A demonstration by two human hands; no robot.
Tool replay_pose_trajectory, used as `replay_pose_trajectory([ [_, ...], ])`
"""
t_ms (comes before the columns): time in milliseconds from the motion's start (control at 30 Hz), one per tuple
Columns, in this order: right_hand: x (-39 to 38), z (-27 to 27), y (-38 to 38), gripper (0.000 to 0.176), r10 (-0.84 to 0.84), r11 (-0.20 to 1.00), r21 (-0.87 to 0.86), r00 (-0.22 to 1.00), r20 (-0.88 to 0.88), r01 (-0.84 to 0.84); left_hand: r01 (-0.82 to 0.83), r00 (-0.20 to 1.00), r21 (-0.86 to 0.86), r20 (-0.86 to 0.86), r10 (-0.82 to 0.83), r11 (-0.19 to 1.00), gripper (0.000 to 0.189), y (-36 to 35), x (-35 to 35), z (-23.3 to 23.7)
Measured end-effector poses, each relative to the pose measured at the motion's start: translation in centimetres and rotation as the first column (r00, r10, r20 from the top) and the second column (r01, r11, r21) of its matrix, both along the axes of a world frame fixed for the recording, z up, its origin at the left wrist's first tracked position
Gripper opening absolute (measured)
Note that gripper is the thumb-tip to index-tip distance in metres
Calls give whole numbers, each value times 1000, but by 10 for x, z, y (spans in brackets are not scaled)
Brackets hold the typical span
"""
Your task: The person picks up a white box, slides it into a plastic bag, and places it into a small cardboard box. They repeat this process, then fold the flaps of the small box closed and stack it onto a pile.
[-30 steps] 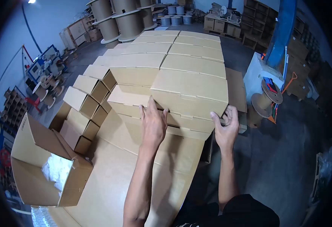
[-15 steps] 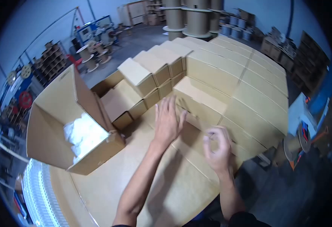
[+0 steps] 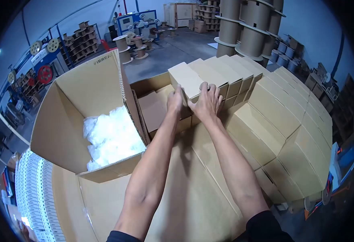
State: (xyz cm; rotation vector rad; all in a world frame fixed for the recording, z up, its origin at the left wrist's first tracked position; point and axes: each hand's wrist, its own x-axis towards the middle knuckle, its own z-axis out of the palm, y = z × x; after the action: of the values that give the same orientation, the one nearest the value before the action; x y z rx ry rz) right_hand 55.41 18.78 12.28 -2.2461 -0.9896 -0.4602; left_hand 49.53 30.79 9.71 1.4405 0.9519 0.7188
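Note:
Both hands are at the front end of the leftmost upper cardboard box [image 3: 186, 79] in the back row. My left hand [image 3: 175, 100] is at the box's left front side, fingers pressed together. At its right front corner, my right hand [image 3: 206, 103] grips the box with fingers bent over the top edge. Left of the hands is a lower open space with brown box tops [image 3: 152, 111]. A large open carton [image 3: 89, 90] holding white plastic bags [image 3: 114, 133] stands at the left.
Stacked closed boxes [image 3: 281, 97] curve round the back and right of the cardboard-covered surface [image 3: 181, 189]. White slotted pieces [image 3: 33, 193] are stacked at the left edge. Large cardboard spools [image 3: 251, 36] stand behind. Blue machinery [image 3: 136, 22] is farther back.
The view has swung left. Both hands have moved from above the middle of the surface to the leftmost upper box, and the right hand's fingers now bend over its edge.

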Motion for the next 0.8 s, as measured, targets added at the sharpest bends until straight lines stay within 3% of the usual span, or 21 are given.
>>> replay_pose_trajectory([
  [100, -11, 4, 5, 60, 15, 984, 175, 998, 57, -25, 104, 951, -19, 295, -94, 994, 75, -2, -3, -12],
  [200, -26, 15, -1, 63, 93, 941, 321, 993, 73, -112, 67, 952, -103, 303, -33, 992, 76, -24, -20, 24],
  [233, -31, 18, -8, 65, 137, 918, 365, 987, 80, -156, 51, 920, -145, 392, 10, 988, 75, -31, -19, 34],
  [333, -47, 38, -40, 67, 260, 832, 462, 952, 162, -306, 63, 872, 77, 481, -92, 995, 71, -41, -33, 62],
  [433, -64, 65, -101, 70, 555, 702, 512, 831, 43, -495, 37, 828, 263, 531, -176, 964, 61, -73, -68, 100],
  [467, -58, 58, -118, 67, 692, 562, 596, 721, 41, -573, 55, 816, 292, 538, -211, 955, 60, -91, -88, 110],
  [500, -58, 56, -139, 68, 695, 554, 619, 719, 25, -557, 72, 839, 378, 478, -261, 923, 59, -106, -110, 112],
  [533, -60, 53, -161, 69, 699, 547, 641, 715, 4, -539, 94, 860, 456, 411, -303, 885, 58, -123, -135, 111],
  [567, -61, 46, -183, 73, 650, 605, 605, 760, 1, -518, 188, 836, 351, 434, -337, 917, 57, -151, -163, 108],
  [633, -74, 31, -222, 87, 535, 732, 525, 844, -47, -435, 230, 836, 405, 384, -392, 885, 55, -186, -212, 70],
  [700, -92, 10, -253, 98, 576, 791, 380, 793, -198, -480, 365, 823, 340, 318, -471, 867, 58, -208, -268, 18],
  [733, -100, -1, -265, 103, 583, 808, 303, 763, -279, -506, 444, 827, 197, 285, -484, 874, 60, -220, -299, 2],
  [800, -120, -22, -277, 110, 692, 704, 258, 556, -462, -662, 496, 825, 87, 262, -500, 864, 61, -229, -350, -24],
])
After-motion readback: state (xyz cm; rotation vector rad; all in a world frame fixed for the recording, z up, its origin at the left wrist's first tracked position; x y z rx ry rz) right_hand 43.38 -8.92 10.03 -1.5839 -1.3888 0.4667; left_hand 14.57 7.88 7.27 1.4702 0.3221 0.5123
